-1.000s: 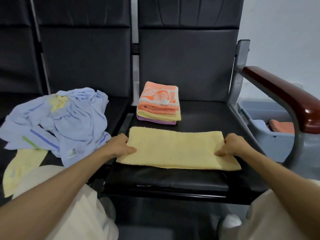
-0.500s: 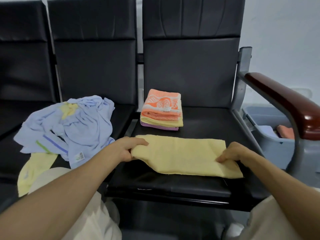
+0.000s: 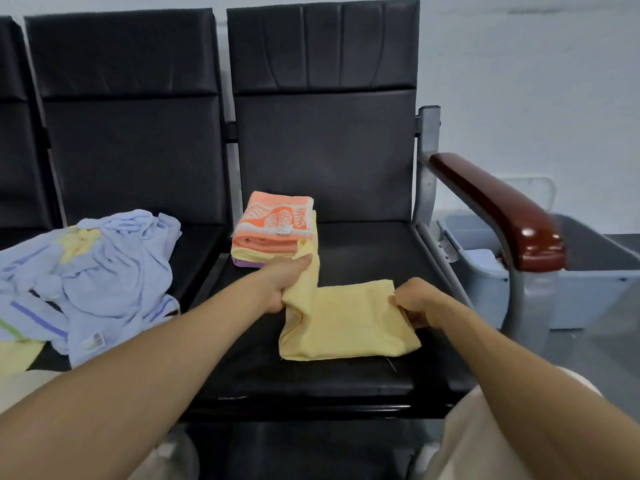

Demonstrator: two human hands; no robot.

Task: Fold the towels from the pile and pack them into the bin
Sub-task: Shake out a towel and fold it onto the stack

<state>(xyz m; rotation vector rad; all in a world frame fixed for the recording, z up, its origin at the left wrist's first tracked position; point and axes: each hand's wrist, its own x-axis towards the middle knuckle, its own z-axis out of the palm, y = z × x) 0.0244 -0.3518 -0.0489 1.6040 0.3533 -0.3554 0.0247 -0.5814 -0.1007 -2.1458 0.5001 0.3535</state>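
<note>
1. The left hand (image 3: 287,284) has its fingers curled tight round one end of the yellow towel (image 3: 346,323) and holds that end raised above the seat
2. The right hand (image 3: 415,303) pinches the opposite edge of the same towel, with its fingers curled onto the cloth, low against the seat
3. Between the two hands and nearer the person, the rest of the towel lies flat on a black padded seat (image 3: 311,386), one in a row of joined black chairs
4. Just beyond the left hand sits a stack of folded towels (image 3: 273,226): orange patterned on top, yellow and purple beneath. Whether the raised end touches it cannot be told
5. Well to the left of the left hand, on the neighbouring seat, lies the pile of unfolded towels (image 3: 86,271), mostly light blue with some yellow
6. To the right of the right hand, past a metal-framed armrest (image 3: 495,209) with a glossy red-brown top, stands the grey bin (image 3: 581,299), with something light blue inside
7. Behind the chairs is a plain pale wall (image 3: 519,81)
</note>
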